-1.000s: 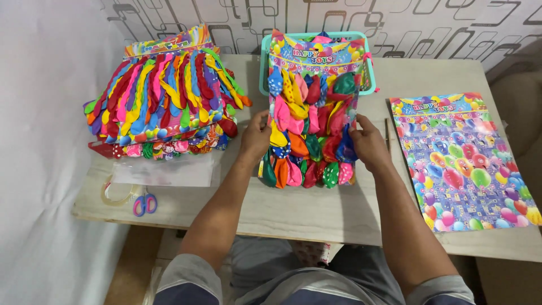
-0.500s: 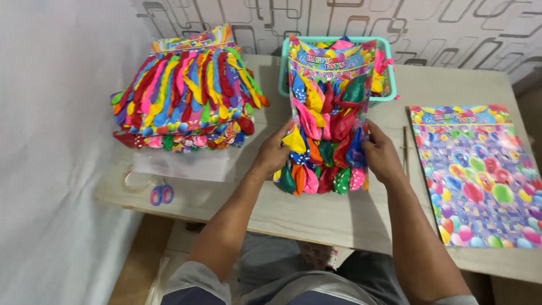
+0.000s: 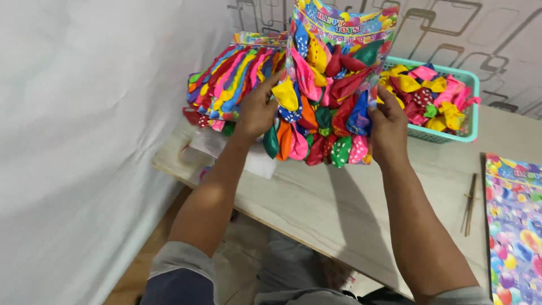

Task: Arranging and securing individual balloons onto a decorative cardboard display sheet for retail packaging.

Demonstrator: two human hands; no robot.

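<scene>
I hold a clear packet of many-coloured balloons (image 3: 330, 96) upright above the table, its printed card header at the top. My left hand (image 3: 257, 110) grips the packet's left edge and my right hand (image 3: 387, 121) grips its right edge. Just behind my left hand lies a tall stack of the same balloon packets (image 3: 231, 79). A teal basket (image 3: 471, 104) with loose balloons sits behind and to the right of the held packet.
A pale wooden table (image 3: 350, 209) carries everything. A colourful printed sheet of packaging (image 3: 514, 226) lies at the right edge, with a thin stick (image 3: 470, 203) beside it. White paper (image 3: 212, 144) lies under the stack. A white cloth wall stands at left.
Both hands have lifted the packet off the table and carried it leftward toward the stack. The basket, once under the packet, now shows behind it. The view has swung left.
</scene>
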